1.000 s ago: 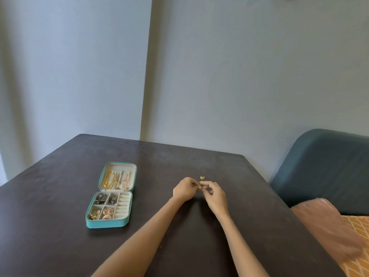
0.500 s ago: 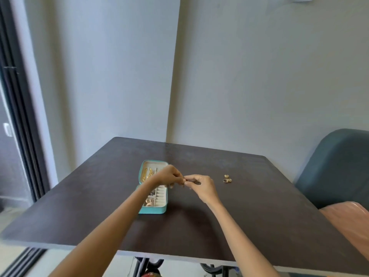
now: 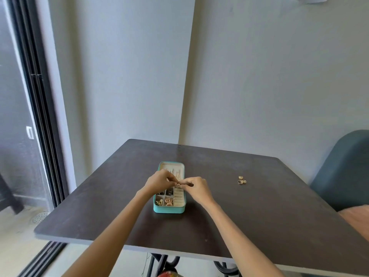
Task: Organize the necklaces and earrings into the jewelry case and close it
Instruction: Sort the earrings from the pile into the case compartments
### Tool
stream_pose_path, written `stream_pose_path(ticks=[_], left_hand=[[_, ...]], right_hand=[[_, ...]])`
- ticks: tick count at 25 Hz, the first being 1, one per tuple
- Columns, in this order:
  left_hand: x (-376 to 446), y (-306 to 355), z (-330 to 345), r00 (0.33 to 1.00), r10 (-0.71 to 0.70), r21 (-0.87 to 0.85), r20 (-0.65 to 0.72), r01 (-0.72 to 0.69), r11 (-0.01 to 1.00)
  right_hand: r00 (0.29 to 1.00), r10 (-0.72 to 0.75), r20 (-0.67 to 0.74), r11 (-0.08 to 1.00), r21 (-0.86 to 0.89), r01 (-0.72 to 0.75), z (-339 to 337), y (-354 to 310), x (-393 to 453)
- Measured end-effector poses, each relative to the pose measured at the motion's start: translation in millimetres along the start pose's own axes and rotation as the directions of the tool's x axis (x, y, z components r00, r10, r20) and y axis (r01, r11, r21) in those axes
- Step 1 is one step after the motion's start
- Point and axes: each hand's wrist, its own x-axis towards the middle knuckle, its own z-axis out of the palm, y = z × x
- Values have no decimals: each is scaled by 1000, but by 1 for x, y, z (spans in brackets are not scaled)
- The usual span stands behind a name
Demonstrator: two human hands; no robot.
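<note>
A teal jewelry case (image 3: 168, 210) lies open on the dark table (image 3: 259, 216), its lid flat behind the tray. Gold pieces fill its small front compartments; a cream ring-roll section takes the right side. My left hand (image 3: 159, 179) and my right hand (image 3: 196, 186) meet just above the case's middle. Together their fingertips pinch a small gold earring (image 3: 178, 184). Two more gold pieces (image 3: 241, 180) lie loose on the table to the right of the case.
A blue-grey chair (image 3: 339, 172) stands at the table's right side, with a pinkish cushion (image 3: 355, 218) beside it. A dark sliding door frame (image 3: 40, 116) runs down the left. The table's near edge is close to me.
Both hands carried the small earring leftward from beside the loose pieces to above the open case. The camera view shifted left and pulled back.
</note>
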Motion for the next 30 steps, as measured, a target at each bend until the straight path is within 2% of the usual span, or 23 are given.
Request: stream_pose_path(ticks=[3,7,13,17,22,24,27,30], left_hand=[[0,-6,-2,997,-35,58,-64,38,998],[-2,-6,-6,996,-11,91,-84,18,996],[-1,-4,-8,996,-4,107,-84,13,994],[-2,-5,-4,998,11,138,-68,-2,990],[-7,-5,3,999,15,163,-41,-8,987],[-8,-5,3,998,9,151,-55,0,989],[-7,-3,3,998,-19,144,-53,27,989],[-7,-4,4,999,-45,154,-30,49,987]], right_hand=[[1000,10,-13,1000,-20,-10,7,0,2],[999,-3,-39,1000,-30,2,13,-2,5],[1000,1,4,990,-143,0,10,1,9],[997,-53,64,959,-276,68,3,-5,8],[989,-58,139,947,-305,98,1,-5,-2],[992,-79,101,953,-285,105,1,-3,-7],[997,-53,-64,957,-288,33,1,3,-10],[996,-64,-60,916,-399,35,3,6,-13]])
